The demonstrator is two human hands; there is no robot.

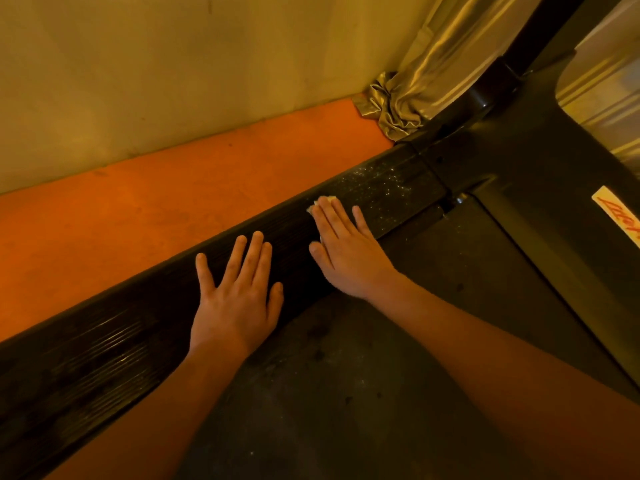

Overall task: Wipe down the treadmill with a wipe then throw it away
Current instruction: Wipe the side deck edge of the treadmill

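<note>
Head view: right hand (348, 259) flat on wipe (325, 199), left hand (235, 303) flat on treadmill rail (104, 358), fingers straight; red-script label (620, 216) illegible.

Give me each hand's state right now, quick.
Left hand: open, flat on the side rail, holding nothing.
Right hand: open, straight fingers pressing the wipe onto the rail.

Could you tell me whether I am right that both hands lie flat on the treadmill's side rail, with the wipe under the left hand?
Not quite: the wipe is under the right hand, and its edge shows past the fingertips. The left hand lies flat on the bare side rail. Both hands are indeed flat on the rail, as the head view shows.
</note>
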